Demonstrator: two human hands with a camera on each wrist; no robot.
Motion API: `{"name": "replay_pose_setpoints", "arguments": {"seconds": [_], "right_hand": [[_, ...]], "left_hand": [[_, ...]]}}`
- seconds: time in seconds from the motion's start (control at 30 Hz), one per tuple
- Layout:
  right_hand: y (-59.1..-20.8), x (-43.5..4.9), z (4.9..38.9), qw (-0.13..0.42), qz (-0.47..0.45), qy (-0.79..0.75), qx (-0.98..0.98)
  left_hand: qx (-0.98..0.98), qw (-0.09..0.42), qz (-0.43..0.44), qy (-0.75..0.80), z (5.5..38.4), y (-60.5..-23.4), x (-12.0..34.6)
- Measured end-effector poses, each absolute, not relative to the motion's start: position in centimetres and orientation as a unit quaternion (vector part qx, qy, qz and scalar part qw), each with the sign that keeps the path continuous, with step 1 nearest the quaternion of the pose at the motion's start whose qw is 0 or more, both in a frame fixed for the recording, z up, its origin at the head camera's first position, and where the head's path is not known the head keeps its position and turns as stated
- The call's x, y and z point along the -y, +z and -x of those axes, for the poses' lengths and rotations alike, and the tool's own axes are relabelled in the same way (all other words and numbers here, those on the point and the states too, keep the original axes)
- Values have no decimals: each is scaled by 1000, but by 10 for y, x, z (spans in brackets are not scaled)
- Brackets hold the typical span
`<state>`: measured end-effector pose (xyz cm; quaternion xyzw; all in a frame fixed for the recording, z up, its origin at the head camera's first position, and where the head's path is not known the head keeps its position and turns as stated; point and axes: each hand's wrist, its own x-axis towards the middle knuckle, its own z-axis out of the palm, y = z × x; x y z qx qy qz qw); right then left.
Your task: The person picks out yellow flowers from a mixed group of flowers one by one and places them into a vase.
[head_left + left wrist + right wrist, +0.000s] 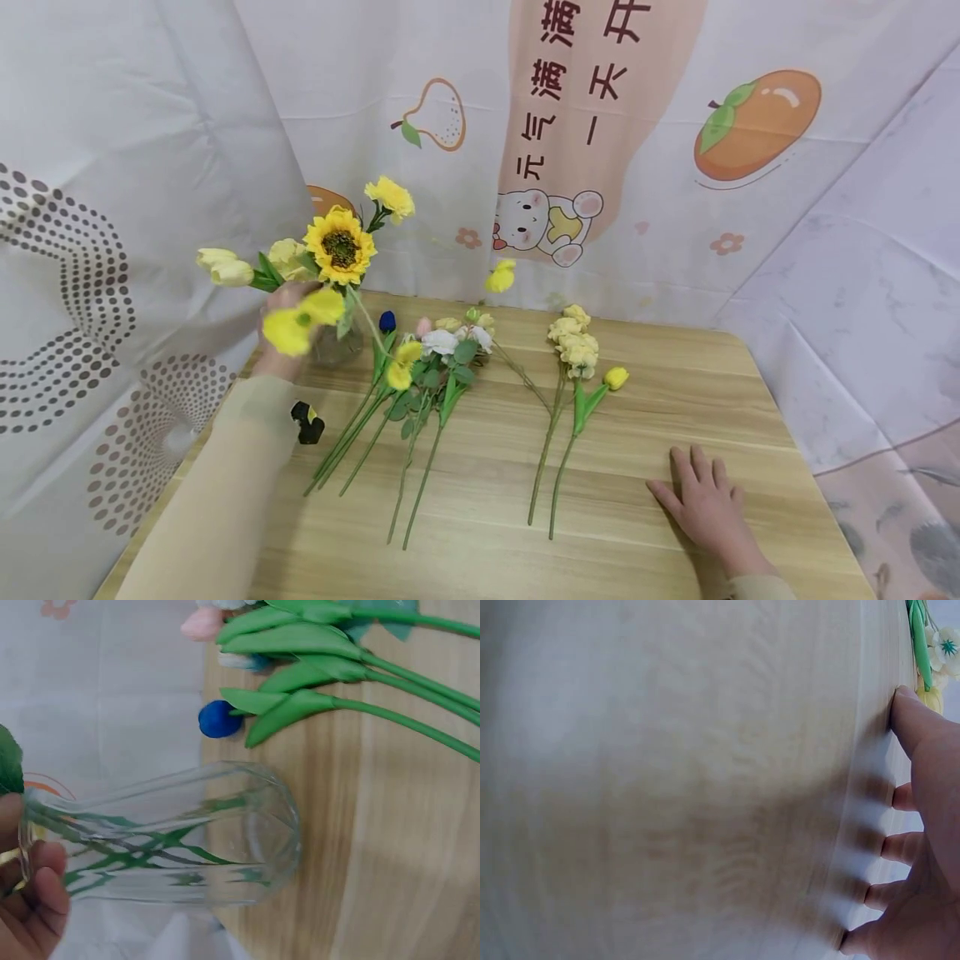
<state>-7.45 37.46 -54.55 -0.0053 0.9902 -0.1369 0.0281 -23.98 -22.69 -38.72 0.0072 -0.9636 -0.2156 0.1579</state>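
Note:
At the far left of the table, my left hand (288, 295) grips the rim of a clear glass vase (274, 817), thumb and fingers curled at its mouth in the left wrist view. Green stems cross inside the glass. Above the hand rise a sunflower (340, 246), a yellow carnation-like flower (392, 198) and pale yellow tulips (225, 267). A blurred bright yellow flower (288, 330) partly hides the hand. My right hand (708, 504) rests palm down on the right side of the table, fingers spread, holding nothing.
Several stems lie mid-table, with a blue tulip (387, 322) and white flowers (441, 342). Right of them lie a pale yellow flower stem (577, 350) and a yellow tulip (617, 378). A small black object (307, 423) lies near my left sleeve. A printed curtain (637, 233) hangs behind the table.

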Motion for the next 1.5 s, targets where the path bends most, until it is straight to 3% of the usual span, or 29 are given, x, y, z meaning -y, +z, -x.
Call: {"name": "replay_pose_setpoints", "arguments": {"seconds": [0.03,0.1,0.47,0.87,1.23,1.5], "right_hand": [[-546,-375,75,27,5,-137,-990],[-546,-375,75,26,6,-138,-990],[-546,-374,74,24,8,-134,-991],[-543,-371,75,23,7,-129,-991],[-544,-372,75,29,7,-128,-991],[-542,-371,73,21,6,-124,-992]], "left_hand": [[936,211,-9,-280,241,-389,228],[929,264,0,-258,243,-393,228],[931,305,55,-193,253,-394,227],[932,258,-55,-250,266,-377,222],[954,180,-72,-230,282,-365,213],[957,208,-58,-195,284,-380,209]]}}
